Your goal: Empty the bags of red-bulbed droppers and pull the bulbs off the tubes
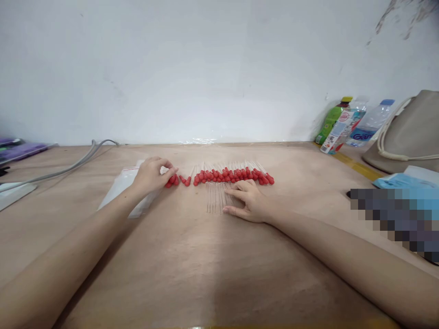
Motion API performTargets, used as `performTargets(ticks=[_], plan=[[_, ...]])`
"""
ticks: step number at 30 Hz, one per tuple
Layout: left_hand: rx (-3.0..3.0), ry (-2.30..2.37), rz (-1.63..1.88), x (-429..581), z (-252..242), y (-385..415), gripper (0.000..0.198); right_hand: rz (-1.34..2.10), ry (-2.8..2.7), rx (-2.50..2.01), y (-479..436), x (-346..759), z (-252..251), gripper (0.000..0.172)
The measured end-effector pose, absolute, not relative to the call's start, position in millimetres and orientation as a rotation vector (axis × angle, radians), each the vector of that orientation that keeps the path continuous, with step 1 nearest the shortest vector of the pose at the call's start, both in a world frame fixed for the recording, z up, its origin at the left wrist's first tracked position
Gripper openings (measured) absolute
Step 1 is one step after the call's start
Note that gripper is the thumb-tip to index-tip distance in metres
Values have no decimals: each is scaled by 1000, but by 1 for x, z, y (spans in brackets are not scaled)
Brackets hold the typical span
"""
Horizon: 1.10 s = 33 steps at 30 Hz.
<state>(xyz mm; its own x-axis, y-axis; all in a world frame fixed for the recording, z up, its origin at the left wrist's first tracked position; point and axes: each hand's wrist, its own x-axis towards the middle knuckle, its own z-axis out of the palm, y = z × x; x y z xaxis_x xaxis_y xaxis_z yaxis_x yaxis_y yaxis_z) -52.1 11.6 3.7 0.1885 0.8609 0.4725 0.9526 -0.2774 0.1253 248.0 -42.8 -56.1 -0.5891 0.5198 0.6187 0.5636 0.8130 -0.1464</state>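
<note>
Curling at a small group of red bulbs [172,180] left of ctr frame, thumb and fingers of the L hand [151,176] were set near each other; whether a bulb was pinched couldn't be told. Fingers of the R hand [252,201] were spread, w/ a wide gap btwn thumb and index, over thin clear tubes [214,198] near ctr; nothing was visibly gripped.

Just above, the main row of red bulbs [233,175] was lined across mid-frame, w/ pale stems [254,165] fanned toward the top; a couple of loose red bulbs [187,181] were seen btwn L hand and row. A light, flat R hand was judged best, as tubes could be rolled or crossed by pressure; any L pinch was best made one bulb at a time, w/out neighbours being nudged.

Beneath and beside the L hand, plastic bags [118,187] were spread, so snagging was poss. there. Most room was offered by the tabletop [192,256] btwn the forearms [103,224], lower ctr of frame. Reach was bounded by the wall [206,68] up top, a grey cable [70,166] mid-left, and bottles [331,119], a beige bag [408,128] and a pixelated dark item [394,224] along the right side.
</note>
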Motion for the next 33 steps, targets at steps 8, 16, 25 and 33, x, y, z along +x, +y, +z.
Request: performTargets(ticks=[8,16,25,33], plan=[[-2315,-1716,-522,-21,-8,12,29,-98,-2284,-841,-45,248,-53,37],[-2246,-1934,-373,-11,-12,33,32,-134,-2114,-996,-43,246,-54,22],[-2195,-1984,-445,-10,-8,38,29,-150,-2057,-1064,-43,246,-54,20],[-2183,-2041,-259,-6,-7,29,34,-147,-2050,-1075,-43,246,-54,19]])
